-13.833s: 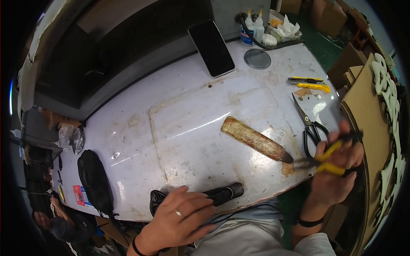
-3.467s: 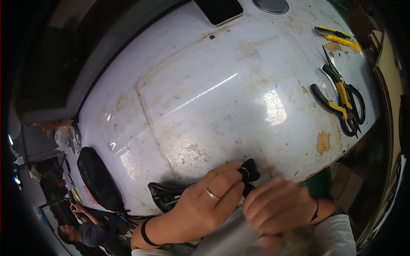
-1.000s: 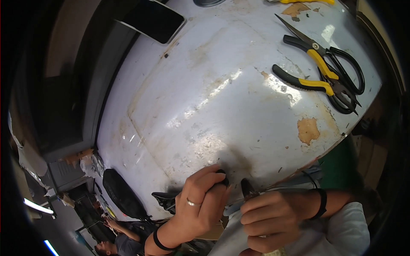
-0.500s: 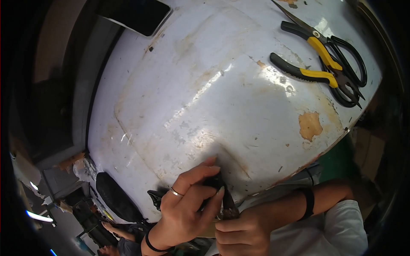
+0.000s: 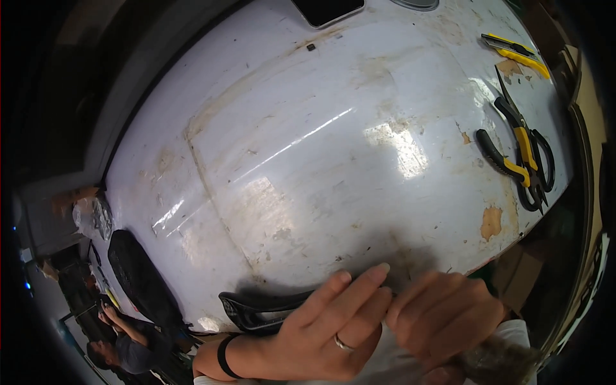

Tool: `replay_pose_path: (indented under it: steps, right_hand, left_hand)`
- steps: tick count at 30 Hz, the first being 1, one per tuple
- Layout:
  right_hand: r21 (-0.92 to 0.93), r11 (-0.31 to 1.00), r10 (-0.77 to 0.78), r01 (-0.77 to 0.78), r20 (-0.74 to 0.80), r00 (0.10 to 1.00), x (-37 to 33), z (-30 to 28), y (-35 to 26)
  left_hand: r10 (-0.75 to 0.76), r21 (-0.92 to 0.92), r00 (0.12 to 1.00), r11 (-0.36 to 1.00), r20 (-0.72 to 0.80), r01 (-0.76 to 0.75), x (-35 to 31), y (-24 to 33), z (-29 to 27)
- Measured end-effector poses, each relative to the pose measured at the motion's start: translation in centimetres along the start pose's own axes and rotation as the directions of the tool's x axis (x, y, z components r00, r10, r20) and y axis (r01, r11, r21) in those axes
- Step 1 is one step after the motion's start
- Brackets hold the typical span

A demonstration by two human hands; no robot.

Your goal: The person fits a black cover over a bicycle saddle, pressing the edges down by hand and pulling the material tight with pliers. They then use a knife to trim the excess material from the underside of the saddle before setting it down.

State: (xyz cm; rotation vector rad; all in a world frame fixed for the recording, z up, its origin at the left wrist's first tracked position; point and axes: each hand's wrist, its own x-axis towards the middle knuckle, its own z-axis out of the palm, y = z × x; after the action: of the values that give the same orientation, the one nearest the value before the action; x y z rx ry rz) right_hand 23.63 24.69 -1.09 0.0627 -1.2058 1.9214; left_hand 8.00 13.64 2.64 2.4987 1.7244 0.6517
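Note:
My left hand (image 5: 327,324), with a ring and a black wristband, is at the table's near edge. Its fingers curl over a black, curved, hollow-framed piece (image 5: 240,314), whose slotted end sticks out to the left; the rest is behind the hand. Close beside its fingertips, my right hand (image 5: 446,314) is closed like a fist and smeared by motion. A brownish, partly see-through thing (image 5: 504,362) shows blurred below the right hand; its kind is unclear, and whether the fingers hold it is hidden.
Yellow-black pliers (image 5: 526,147) overlap black-handled scissors (image 5: 549,160) at the right edge, with a yellow utility knife (image 5: 520,56) beyond. A phone (image 5: 327,9) lies at the far side. Left are a black pouch (image 5: 142,276), a plastic bag (image 5: 93,217) and another person (image 5: 131,350).
The view has swung, shifting the table things. My right hand has moved up from below the left hand to beside its fingertips. More of the black piece shows left of my left hand.

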Motion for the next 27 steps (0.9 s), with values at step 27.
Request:
replay_pose_path:
  steps: [27]
  right_hand:
    - [-0.275,0.772,-0.513,0.573,0.261,0.818,-7.1,-0.4,0.7]
  left_hand:
    - [-0.677,-0.110,0.733,0.726,0.065,0.679,0.3,5.2,1.7]
